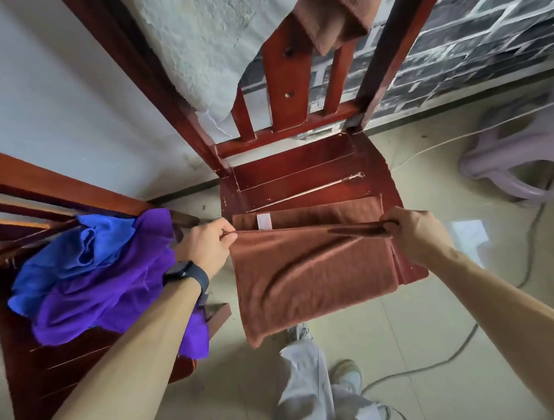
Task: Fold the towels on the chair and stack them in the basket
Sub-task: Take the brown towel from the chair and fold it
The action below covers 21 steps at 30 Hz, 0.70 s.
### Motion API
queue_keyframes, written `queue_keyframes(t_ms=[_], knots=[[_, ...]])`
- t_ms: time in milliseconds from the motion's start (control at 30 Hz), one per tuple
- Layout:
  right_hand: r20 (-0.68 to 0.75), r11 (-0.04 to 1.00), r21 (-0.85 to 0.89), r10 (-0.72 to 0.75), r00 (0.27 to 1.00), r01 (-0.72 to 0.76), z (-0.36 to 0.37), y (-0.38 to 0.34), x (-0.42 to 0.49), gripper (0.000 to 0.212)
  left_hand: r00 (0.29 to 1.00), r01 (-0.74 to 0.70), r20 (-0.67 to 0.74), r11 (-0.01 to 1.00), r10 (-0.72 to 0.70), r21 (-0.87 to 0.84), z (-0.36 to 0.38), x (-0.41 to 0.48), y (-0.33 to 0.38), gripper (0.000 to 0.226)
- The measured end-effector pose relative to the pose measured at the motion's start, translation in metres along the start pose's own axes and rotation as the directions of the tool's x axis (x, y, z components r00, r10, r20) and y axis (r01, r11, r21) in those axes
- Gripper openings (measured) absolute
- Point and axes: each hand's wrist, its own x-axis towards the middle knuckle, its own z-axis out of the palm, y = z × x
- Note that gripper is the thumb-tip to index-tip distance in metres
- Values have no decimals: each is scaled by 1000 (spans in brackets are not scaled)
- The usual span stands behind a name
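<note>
Five towels and two chairs are counted in the head view. A brown towel (307,273) is pinched at both ends of one edge by the left hand (205,245) and right hand (416,232), its long axis stretched between them over the chair seat (299,168). A blue towel (83,255) and purple towel (110,296) are heaped left of the left hand; a pale towel (200,50) and a second brown towel (330,16) are draped beyond both.

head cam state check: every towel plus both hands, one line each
brown towel: doubled over on middle chair, top layer's edge held at both corners
left hand: pinches its left corner
right hand: grips its right corner
purple towel: unfolded, heaped on left chair
blue towel: crumpled on the purple towel
second brown towel: draped over the middle chair's back
pale cloth: draped there too
</note>
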Motion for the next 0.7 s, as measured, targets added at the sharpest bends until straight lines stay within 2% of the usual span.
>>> queue_keyframes(t_ms=[67,233,433,633,700], knots=[[-5,1000,-11,1,1000,-1,6,-1,17,16,1000,26,4,999,-27,22,12,18,-5,20],[7,996,-89,18,1000,-17,13,0,47,15,1000,9,-2,997,-9,82,24,47,-3,7],[7,981,-192,10,1000,-8,11,-4,66,23,999,29,14,979,-33,203,29,59,7,27],[5,964,-259,60,998,-56,10,-13,70,24,997,44,44,961,-58,273,26,61,16,14],[7,957,-281,74,997,-69,11,-16,74,23,998,10,53,960,-25,281,22,61,17,11]])
